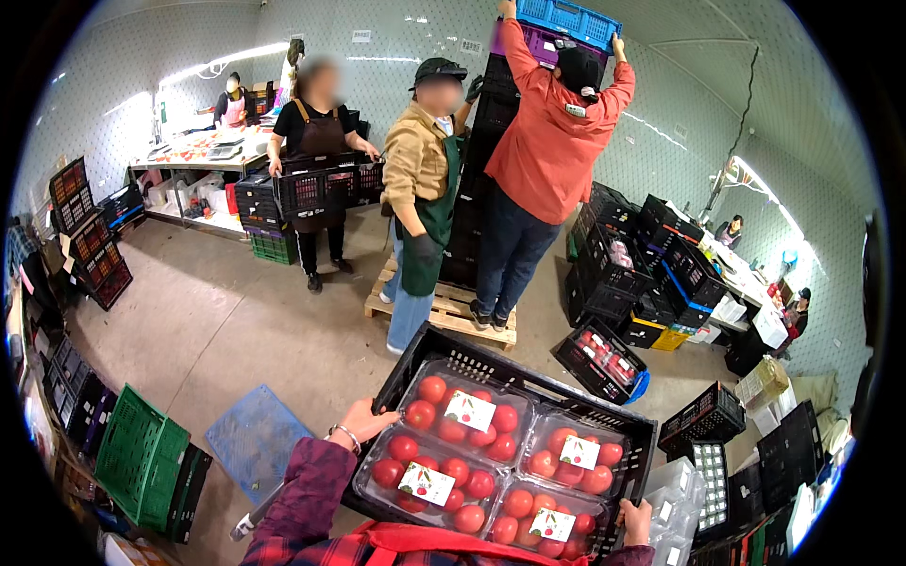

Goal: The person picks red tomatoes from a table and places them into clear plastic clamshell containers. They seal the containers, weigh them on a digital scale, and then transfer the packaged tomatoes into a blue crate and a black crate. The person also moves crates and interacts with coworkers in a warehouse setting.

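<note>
A black plastic crate is held level in front of my body. My left hand grips its left rim, with the fingers hooked over the edge. On the opposite side my right hand is closed on the right rim. Several clear plastic clamshell packs of red tomatoes lie in the crate, among them a back left pack, a back right pack, a front left pack and a front right pack. Each pack bears a printed white label.
Ahead, two people stand by a tall stack of black crates on a wooden pallet; one holds a blue crate on top. Another person carries a black crate. A blue platform and green crate lie left; a tomato crate lies right.
</note>
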{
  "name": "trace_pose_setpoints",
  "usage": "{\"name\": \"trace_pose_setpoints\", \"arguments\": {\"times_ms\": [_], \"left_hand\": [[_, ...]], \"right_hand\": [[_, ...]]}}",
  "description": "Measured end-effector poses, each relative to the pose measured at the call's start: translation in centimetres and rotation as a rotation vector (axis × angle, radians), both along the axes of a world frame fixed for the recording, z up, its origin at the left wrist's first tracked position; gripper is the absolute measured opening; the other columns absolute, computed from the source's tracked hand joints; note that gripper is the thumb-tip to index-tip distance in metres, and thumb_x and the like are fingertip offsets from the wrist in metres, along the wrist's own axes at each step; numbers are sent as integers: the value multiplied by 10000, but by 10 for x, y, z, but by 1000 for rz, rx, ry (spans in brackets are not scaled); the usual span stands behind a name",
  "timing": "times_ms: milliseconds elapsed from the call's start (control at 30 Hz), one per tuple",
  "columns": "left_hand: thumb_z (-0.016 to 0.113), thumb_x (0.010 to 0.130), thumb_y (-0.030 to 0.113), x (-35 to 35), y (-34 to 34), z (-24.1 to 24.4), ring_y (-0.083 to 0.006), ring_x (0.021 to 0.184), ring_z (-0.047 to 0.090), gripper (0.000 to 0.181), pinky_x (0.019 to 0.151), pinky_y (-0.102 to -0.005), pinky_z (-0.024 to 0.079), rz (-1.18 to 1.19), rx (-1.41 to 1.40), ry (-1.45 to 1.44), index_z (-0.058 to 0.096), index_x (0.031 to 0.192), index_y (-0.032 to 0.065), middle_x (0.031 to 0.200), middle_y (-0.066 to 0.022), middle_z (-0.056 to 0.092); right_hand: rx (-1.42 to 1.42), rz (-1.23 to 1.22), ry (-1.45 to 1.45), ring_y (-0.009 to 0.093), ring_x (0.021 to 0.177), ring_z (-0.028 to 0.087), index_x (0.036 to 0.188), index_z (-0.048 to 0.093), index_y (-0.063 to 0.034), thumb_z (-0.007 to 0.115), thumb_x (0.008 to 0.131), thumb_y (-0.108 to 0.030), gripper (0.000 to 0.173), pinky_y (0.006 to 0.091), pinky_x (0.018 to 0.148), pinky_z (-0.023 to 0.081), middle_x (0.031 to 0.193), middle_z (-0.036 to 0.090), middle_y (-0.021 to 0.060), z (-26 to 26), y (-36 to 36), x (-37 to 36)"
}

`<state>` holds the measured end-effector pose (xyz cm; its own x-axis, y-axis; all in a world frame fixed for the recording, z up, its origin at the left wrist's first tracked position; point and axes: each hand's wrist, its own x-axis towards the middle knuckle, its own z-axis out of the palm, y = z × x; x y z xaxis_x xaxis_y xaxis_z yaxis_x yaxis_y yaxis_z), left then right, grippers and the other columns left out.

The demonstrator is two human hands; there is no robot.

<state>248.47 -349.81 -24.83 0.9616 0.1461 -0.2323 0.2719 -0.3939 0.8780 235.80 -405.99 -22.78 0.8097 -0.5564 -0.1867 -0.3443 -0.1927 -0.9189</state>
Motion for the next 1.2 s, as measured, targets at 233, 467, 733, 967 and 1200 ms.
{"name": "trace_pose_setpoints", "arguments": {"times_ms": [233, 467, 733, 967, 1200], "left_hand": [[713, 714, 332, 32, 6, -5, -111, 616, 534, 338, 542, -281, 439, 145, 37, -48, 593, 792, 26, 678, -35, 584], [710, 706, 319, 68, 2, -2, -118, 578, 531, 340, 538, -297, 445, 310, 38, -74, 597, 770, 6, 648, -51, 591], [737, 664, 301, 77, -15, -14, -133, 621, 553, 370, 571, -313, 473, 507, -18, 34, 576, 729, -26, 666, -76, 600], [737, 691, 253, 85, -30, 6, -88, 506, 505, 301, 439, -266, 413, 587, -96, 39, 577, 717, -1, 605, -24, 563], [726, 702, 261, 92, -35, 6, -83, 501, 494, 299, 436, -262, 399, 607, -51, 70, 558, 709, 14, 593, -14, 549]], "right_hand": [[10, 85, 43, 115, 415, 448, 713, 484, -33, 584, 773, -55, 119, 276, 377, 353, 542, 470, 15, -5, -10, 103], [-42, 251, 33, 118, 417, 473, 690, 527, -23, 583, 764, -64, 102, 270, 387, 358, 538, 499, 21, -20, -20, 235], [-14, 377, 117, 118, 427, 466, 715, 520, -11, 621, 758, -47, 115, 272, 391, 350, 572, 503, 28, -24, -27, 336], [-81, 454, 111, 122, 428, 482, 693, 525, 2, 638, 744, -70, 143, 279, 391, 353, 551, 517, 37, -30, -27, 384], [-39, 462, 131, 121, 421, 484, 690, 527, 6, 640, 734, -91, 155, 276, 377, 352, 552, 521, 40, -35, -30, 395]]}}
